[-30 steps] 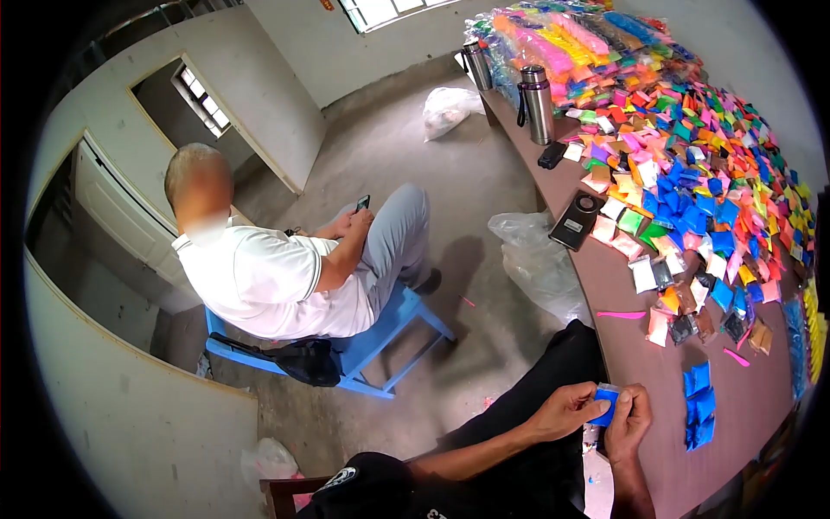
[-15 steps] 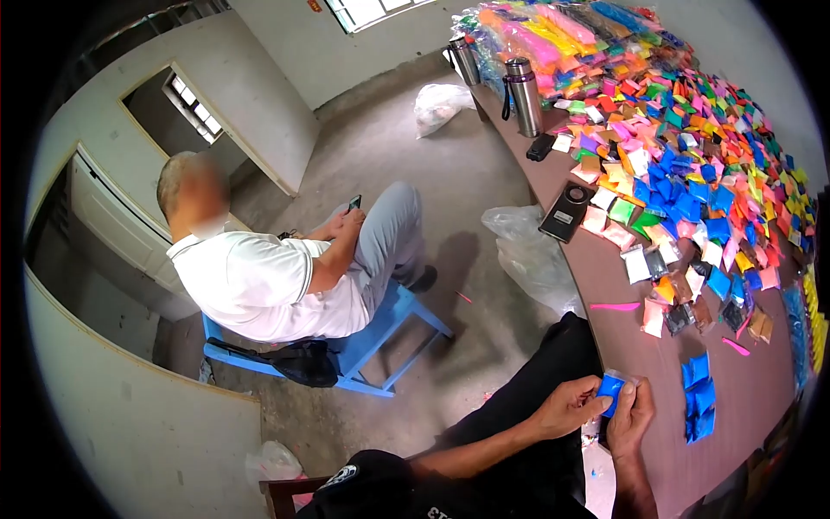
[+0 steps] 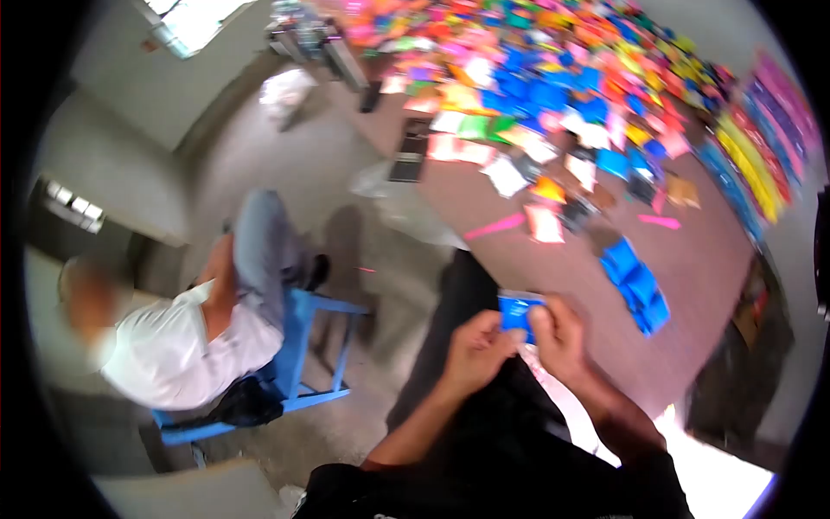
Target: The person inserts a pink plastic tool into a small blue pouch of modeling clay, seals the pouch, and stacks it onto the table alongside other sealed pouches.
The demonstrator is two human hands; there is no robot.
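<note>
A small blue packet [image 3: 517,313] is held up near the table's front edge, between both hands. My left hand [image 3: 475,353] pinches its left side with the fingers curled. On its other side, my right hand [image 3: 560,339] grips with the thumb across the front. A short row of blue packets [image 3: 636,287] lies on the table to the right of my hands. Two thin pink plastic pieces lie beyond: a longer pink strip [image 3: 495,227] and a shorter pink strip [image 3: 659,222]. Motion blur hides fine detail.
A big heap of colourful packets [image 3: 553,91] covers the back of the brown table [image 3: 596,363]. A dark phone-like box [image 3: 409,151] and metal flasks [image 3: 344,56] stand by its left edge. A seated person [image 3: 194,346] occupies a blue chair [image 3: 320,303] at left.
The view has swung to the right, so the table and heap sit further left in it. Both hands still hold the blue packet, which now faces the camera more squarely.
</note>
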